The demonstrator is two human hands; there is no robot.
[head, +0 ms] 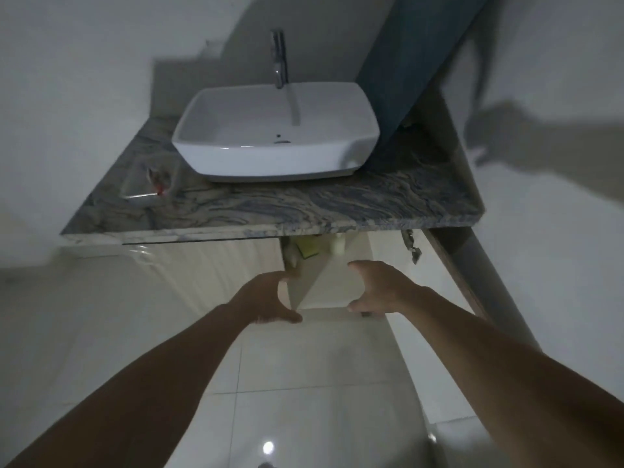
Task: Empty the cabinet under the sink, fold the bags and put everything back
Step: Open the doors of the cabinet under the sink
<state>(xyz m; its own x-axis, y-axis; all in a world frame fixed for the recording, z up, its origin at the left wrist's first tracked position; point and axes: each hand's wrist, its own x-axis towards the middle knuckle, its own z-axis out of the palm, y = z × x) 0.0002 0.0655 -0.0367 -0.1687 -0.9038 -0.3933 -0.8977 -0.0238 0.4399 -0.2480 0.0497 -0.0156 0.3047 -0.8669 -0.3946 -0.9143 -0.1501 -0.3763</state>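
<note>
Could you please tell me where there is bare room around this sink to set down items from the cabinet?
The countertop is bare along its front edge and right of the basin. The left corner holds a clear container. The floor tiles below both hands are open.

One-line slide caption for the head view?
Both hands, left hand and right hand, grip a white box below the grey veined stone counter.

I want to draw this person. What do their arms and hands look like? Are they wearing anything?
Both arms are bare as far as the picture shows: no sleeves. The left hand and right hand wear no gloves, and I see no watch, rings or bracelets.
</note>
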